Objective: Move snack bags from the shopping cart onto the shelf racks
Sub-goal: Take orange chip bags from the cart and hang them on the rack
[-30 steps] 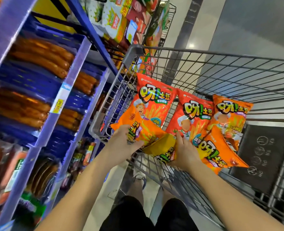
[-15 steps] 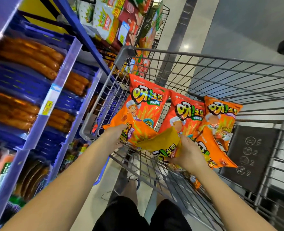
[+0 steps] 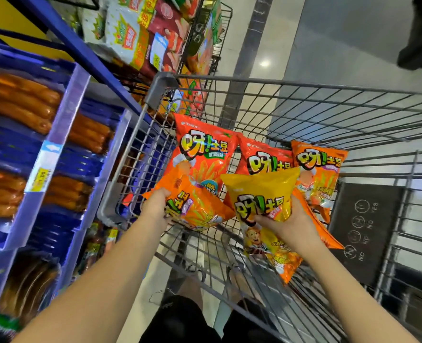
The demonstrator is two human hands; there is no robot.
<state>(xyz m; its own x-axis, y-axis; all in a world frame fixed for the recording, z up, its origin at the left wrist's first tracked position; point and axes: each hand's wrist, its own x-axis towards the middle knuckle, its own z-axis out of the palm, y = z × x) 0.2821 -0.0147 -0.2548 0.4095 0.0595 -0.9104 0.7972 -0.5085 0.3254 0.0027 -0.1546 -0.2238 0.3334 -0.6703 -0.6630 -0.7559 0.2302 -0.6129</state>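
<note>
While you are reaching into the shopping cart (image 3: 304, 83), your left hand (image 3: 155, 205) is gripping an orange snack bag (image 3: 202, 210) by its near edge just inside the cart's left wall. Your right hand (image 3: 290, 225) is clutching a yellow snack bag (image 3: 262, 191) around its middle, above the cart's wire floor. Your hands are working apart, each closed on its own bag, while three more bags (image 3: 202, 149) are leaning at the cart's far end and the blue shelf racks (image 3: 65, 134) are standing just beside the cart's left side.
</note>
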